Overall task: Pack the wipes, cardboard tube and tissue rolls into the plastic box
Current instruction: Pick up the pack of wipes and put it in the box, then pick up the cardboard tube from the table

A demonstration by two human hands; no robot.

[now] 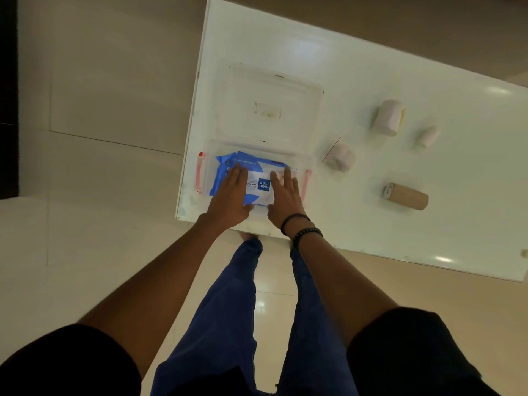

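Observation:
A blue and white pack of wipes [257,172] lies inside the clear plastic box [307,167] with pink side latches, at the near left corner of the table. My left hand [233,192] rests flat on the pack's left half. My right hand [284,195] lies flat on its right half, fingers spread. Three white tissue rolls lie on the table to the right: one beside the box [341,157], a bigger one [387,117] further back, a small one [427,135] further right. A brown cardboard tube [407,195] lies on its side near the front.
The box's clear lid [271,104] lies flat just behind the box. The white table [400,61] stands askew over a pale tiled floor, its left edge close to the box. My legs in blue trousers stand at the near edge.

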